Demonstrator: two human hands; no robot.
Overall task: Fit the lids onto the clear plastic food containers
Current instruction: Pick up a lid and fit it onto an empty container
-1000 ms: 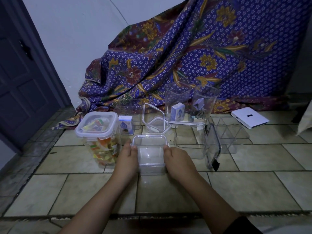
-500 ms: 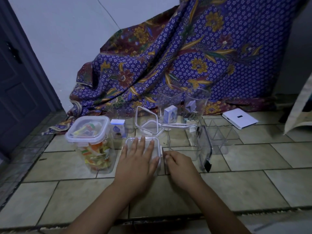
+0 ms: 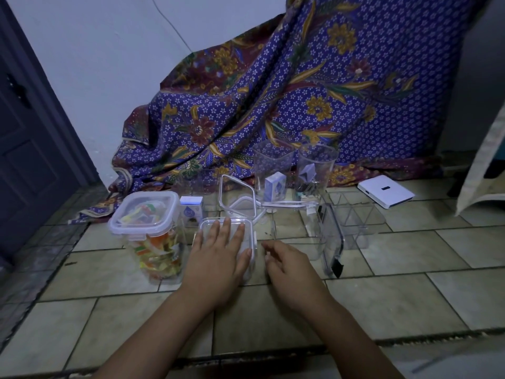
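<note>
A small clear container with its lid (image 3: 247,233) on top stands on the tiled floor in front of me. My left hand (image 3: 218,253) lies flat on that lid, fingers spread, covering most of it. My right hand (image 3: 287,265) hovers just right of the container, fingers loosely curled, holding nothing. Left of it stands a tall lidded container (image 3: 151,231) filled with colourful pieces. Behind, a loose clear lid (image 3: 237,198) leans upright. Two tall open clear containers (image 3: 272,165) (image 3: 317,168) stand at the back.
A purple patterned cloth (image 3: 300,91) drapes against the wall behind. A divided clear tray (image 3: 355,214), a low clear box (image 3: 300,236) and an upright black-edged lid (image 3: 330,242) sit to the right. A white flat box (image 3: 385,191) lies farther right; a dark door (image 3: 30,146) is at left.
My left hand moved from the container's side onto the top of its lid and pressed flat. My right hand let go of the right side and drew slightly away.
</note>
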